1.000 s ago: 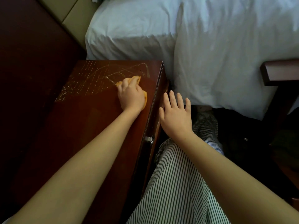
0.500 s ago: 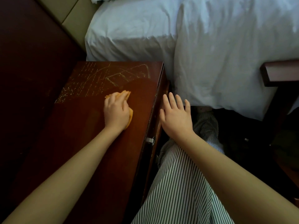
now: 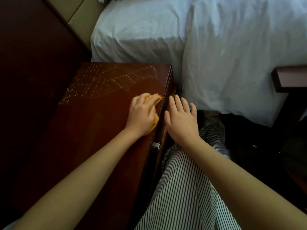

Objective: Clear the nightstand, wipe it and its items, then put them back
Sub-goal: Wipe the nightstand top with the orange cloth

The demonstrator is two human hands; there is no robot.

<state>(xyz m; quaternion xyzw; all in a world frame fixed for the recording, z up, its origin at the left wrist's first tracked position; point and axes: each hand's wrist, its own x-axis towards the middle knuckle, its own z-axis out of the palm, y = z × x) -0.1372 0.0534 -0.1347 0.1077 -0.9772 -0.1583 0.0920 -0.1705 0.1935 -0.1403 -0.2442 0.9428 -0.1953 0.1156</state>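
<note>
The nightstand worktop (image 3: pixel 93 130) has a streaked far end (image 3: pixel 116 78) lying beyond and left of the left hand (image 3: pixel 141 115), the nearer one. Its fingers (image 3: pixel 137 102) curl over the orange cloth (image 3: pixel 155 97) at the right edge; the right hand (image 3: pixel 181 120) is spread, empty.

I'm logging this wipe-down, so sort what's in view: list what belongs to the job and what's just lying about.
Job: nightstand, orange cloth, left hand holding the cloth on the nightstand top.

Just there: bed, striped trousers, wooden ledge at right, right hand open beside the nightstand.
</note>
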